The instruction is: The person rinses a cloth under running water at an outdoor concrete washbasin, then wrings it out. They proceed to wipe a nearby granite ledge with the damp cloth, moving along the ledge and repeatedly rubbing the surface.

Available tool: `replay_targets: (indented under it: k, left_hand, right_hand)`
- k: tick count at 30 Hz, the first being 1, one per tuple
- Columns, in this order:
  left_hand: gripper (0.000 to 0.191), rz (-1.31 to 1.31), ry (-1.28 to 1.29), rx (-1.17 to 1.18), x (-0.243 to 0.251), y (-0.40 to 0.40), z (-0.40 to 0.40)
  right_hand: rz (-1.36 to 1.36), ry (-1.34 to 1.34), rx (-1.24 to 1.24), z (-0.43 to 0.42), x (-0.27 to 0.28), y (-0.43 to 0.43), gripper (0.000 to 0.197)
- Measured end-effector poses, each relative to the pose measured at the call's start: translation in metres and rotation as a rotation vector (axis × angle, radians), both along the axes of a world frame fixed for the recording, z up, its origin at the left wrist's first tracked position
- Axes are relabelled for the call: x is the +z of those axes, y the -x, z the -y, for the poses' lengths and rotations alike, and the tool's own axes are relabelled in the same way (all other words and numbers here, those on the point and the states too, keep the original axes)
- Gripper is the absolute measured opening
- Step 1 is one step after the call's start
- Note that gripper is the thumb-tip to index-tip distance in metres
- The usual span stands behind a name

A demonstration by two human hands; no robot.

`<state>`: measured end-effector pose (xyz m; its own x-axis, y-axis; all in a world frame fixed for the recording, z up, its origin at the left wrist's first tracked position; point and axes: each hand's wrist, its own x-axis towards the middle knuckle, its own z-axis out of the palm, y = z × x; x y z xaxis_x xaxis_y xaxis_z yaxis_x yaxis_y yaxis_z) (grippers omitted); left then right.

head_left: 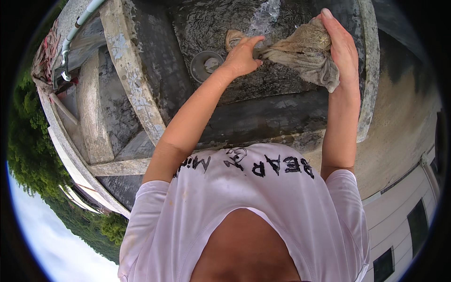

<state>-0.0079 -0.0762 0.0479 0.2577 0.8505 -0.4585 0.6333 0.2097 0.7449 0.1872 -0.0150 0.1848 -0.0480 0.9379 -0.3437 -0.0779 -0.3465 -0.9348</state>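
Observation:
A wet beige-brown cloth (303,53) is raised above a concrete wash basin (267,112). My right hand (343,53) holds its broad end, with the thumb upward and the other fingers hidden behind the fabric. The cloth narrows toward my left hand (243,56), whose thumb and index finger are apart around its thin end. Its other fingers are hidden, so their grip cannot be seen. Beyond that hand, a bunched piece of cloth (233,38) shows; whether it is the same cloth is unclear. A round bowl (197,68) with a whitish lump (212,65) inside sits left of my left hand.
Water (264,16) pours into the basin at the far side. A thick concrete divider (130,67) separates it from another trough (119,102). A pipe with a tap (65,67) and a reddish cloth (47,53) are at the left. The basin's right rim (370,70) borders my right arm.

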Motion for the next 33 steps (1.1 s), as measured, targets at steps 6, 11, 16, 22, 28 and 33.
replay_targets:
  k: [6,11,16,22,28,33]
  left_hand:
    - [0.066,0.18,-0.164,-0.074,0.011,0.005,-0.007]
    - [0.046,0.649,0.122,-0.116,0.049,0.034,0.005]
    - [0.026,0.834,0.218,-0.131,0.056,0.042,0.01]
    - [0.032,0.273,-0.086,0.14,0.029,0.032,-0.008]
    - [0.041,0.262,-0.248,0.23,0.015,0.011,-0.027]
    - [0.027,0.192,-0.174,0.189,-0.025,0.005,-0.021]
  right_hand:
    - [-0.058,-0.418,-0.185,0.03,0.119,0.023,0.029]
    - [0.011,-0.685,-0.264,0.033,0.152,0.003,0.031]
    - [0.097,-0.887,-0.479,0.029,0.172,-0.002,0.033]
    - [0.04,-0.197,0.049,-0.027,0.042,0.027,0.024]
    - [-0.035,0.05,0.044,-0.022,-0.052,0.05,0.029]
    - [-0.258,0.085,-0.046,-0.027,-0.007,0.035,0.02]
